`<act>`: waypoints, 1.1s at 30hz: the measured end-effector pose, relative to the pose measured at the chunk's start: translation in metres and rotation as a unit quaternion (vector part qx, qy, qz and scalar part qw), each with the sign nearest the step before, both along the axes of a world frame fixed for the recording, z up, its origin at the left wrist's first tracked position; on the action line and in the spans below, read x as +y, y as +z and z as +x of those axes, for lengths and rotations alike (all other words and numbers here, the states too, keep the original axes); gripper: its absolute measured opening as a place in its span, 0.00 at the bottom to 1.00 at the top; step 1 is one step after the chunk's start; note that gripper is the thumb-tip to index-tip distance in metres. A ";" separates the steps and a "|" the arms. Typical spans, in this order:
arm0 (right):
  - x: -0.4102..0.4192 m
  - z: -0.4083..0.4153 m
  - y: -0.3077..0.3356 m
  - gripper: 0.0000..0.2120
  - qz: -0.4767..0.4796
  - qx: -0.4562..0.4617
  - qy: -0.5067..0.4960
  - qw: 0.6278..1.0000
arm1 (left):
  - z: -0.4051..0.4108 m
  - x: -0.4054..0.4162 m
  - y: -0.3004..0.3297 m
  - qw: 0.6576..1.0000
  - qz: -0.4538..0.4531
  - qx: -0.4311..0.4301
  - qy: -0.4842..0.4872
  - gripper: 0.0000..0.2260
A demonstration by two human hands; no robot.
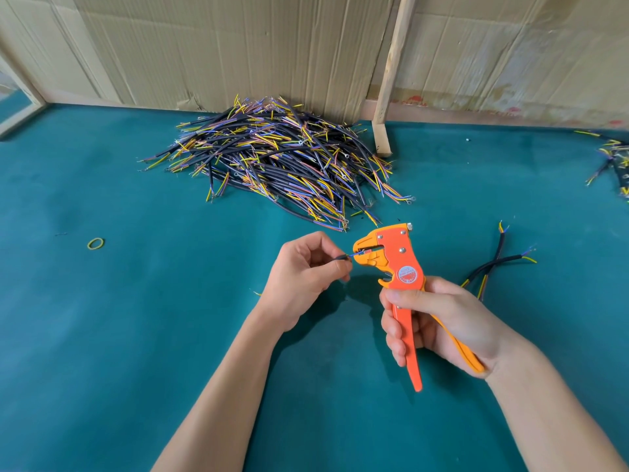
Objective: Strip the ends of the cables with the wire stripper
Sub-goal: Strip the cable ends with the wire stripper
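left hand (303, 267): pinching the cable (342, 257), its blue core fed into the head.
right hand (439, 321): wrapped round the wire stripper (398, 267), at 3 o'clock of the cable.
advice: keep the core straight, squeeze evenly.

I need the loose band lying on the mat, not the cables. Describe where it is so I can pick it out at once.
Start from the big cable pile at the back of the teal mat, then look forward and well left of the left hand. There lies a small yellow-green rubber band, alone on bare mat. It is the only closed ring; everything else nearby is straight wire.
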State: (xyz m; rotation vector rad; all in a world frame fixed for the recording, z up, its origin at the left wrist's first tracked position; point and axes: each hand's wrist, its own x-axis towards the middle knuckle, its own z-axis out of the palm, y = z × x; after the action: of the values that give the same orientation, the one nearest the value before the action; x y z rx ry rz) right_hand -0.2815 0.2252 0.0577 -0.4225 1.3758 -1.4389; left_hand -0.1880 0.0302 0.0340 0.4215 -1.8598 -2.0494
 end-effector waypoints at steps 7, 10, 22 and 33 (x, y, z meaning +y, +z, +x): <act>0.000 -0.001 -0.002 0.10 -0.002 -0.002 0.004 1.000 | 0.000 0.001 0.000 1.000 0.000 0.002 -0.002 0.09; 0.000 -0.001 -0.002 0.10 -0.003 -0.001 0.005 1.000 | 0.000 0.001 0.001 1.000 0.000 0.003 -0.002 0.09; -0.001 0.001 -0.003 0.13 -0.007 0.011 -0.001 1.000 | 0.000 0.000 0.001 1.000 0.004 0.004 -0.004 0.09; -0.002 0.005 -0.005 0.19 0.011 0.062 -0.037 0.997 | -0.002 -0.001 -0.001 1.000 0.003 -0.007 -0.008 0.08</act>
State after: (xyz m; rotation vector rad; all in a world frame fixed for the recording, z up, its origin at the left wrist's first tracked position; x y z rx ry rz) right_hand -0.2765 0.2237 0.0529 -0.4574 1.5203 -1.4761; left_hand -0.1897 0.0292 0.0327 0.4244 -1.8700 -2.0685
